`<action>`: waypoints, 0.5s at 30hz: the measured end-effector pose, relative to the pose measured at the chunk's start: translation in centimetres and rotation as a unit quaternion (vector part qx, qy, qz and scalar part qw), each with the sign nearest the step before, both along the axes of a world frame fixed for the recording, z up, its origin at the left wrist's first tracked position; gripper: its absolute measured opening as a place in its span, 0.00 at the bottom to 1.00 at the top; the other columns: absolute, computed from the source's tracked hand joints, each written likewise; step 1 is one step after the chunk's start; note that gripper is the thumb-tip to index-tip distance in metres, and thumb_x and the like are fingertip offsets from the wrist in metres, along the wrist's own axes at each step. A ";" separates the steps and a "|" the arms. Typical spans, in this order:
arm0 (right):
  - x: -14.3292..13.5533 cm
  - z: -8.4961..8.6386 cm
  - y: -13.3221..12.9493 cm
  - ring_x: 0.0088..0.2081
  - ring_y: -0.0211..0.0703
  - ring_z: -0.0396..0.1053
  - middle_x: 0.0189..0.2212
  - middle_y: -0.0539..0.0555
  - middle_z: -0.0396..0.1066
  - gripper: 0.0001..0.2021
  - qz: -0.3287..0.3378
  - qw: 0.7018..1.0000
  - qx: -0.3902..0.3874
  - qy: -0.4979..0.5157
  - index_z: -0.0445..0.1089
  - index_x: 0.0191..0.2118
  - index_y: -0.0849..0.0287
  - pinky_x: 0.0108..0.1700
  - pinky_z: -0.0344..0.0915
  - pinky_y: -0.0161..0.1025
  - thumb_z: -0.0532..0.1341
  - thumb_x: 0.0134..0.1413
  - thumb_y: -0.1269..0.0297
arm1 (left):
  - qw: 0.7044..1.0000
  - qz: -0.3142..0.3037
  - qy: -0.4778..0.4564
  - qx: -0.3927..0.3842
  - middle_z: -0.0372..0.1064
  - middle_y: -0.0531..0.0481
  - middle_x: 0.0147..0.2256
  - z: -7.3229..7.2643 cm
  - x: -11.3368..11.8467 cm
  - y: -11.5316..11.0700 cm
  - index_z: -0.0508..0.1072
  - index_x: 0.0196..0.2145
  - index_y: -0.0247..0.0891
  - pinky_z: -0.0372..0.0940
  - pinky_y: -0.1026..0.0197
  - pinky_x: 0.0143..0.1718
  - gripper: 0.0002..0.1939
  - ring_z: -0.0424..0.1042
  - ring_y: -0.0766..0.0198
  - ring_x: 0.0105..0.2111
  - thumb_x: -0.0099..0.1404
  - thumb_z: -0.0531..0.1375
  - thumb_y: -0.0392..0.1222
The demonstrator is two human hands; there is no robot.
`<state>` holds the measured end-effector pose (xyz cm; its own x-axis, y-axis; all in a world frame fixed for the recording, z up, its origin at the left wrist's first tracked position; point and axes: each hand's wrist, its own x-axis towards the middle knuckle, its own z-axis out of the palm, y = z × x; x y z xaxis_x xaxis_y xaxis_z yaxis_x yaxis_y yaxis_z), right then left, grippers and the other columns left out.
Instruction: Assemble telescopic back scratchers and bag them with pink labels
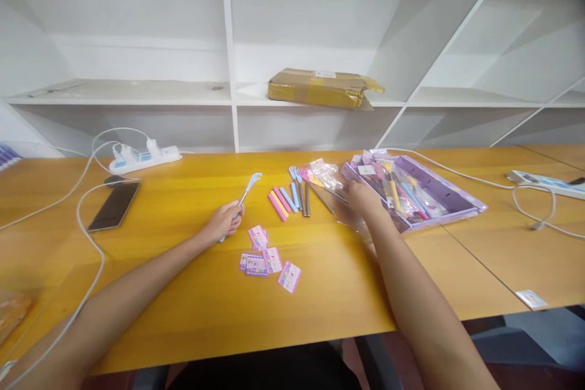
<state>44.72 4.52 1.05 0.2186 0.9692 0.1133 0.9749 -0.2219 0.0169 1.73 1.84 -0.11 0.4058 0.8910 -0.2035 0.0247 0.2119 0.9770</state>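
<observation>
Pink-and-purple printed paper cards scattered nearest | left hand: fingers closed around blue-headed, claw-ended metal stick | right hand: at clear plastic wrappers, grip unclear, beside purple shallow box | pink, yellow, blue plastic tubes between hands | brown taped cardboard package on shelf behind
</observation>
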 end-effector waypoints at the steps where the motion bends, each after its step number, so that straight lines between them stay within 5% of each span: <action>1: 0.3 -0.2 0.2 0.48 0.54 0.76 0.50 0.72 0.75 0.20 0.005 1.000 0.002 0.007 0.74 0.51 0.68 0.50 0.66 0.43 0.54 0.73 0.55 | 1.000 -0.001 -0.006 0.000 0.46 0.64 0.18 0.0 0.0 0.1 0.60 0.33 0.42 0.40 0.70 0.15 0.12 0.42 0.72 0.15 0.69 0.56 0.52; 7: 0.6 -0.6 0.8 0.43 0.52 0.75 0.43 0.65 0.79 0.17 0.010 0.994 0.037 0.101 0.78 0.44 0.64 0.47 0.65 0.41 0.63 0.65 0.53 | 1.000 -0.012 0.004 0.015 0.48 0.63 0.19 -0.1 -0.1 0.0 0.62 0.34 0.41 0.42 0.71 0.15 0.12 0.44 0.73 0.15 0.71 0.56 0.50; 11: 0.3 -0.2 0.6 0.41 0.51 0.74 0.39 0.63 0.78 0.12 -0.009 0.993 0.048 0.106 0.76 0.43 0.63 0.44 0.64 0.41 0.62 0.65 0.59 | 1.000 -0.013 0.012 0.022 0.48 0.63 0.19 -0.2 -0.1 0.0 0.62 0.35 0.41 0.42 0.71 0.15 0.12 0.44 0.73 0.15 0.72 0.55 0.50; 15: -0.6 1.1 0.0 0.48 0.54 0.71 0.42 0.64 0.75 0.12 -0.011 0.972 0.202 0.115 0.72 0.41 0.61 0.49 0.65 0.45 0.58 0.68 0.57 | 0.999 -0.013 0.017 0.024 0.47 0.63 0.19 -0.2 -0.1 0.0 0.62 0.35 0.41 0.42 0.70 0.15 0.11 0.44 0.73 0.15 0.72 0.53 0.49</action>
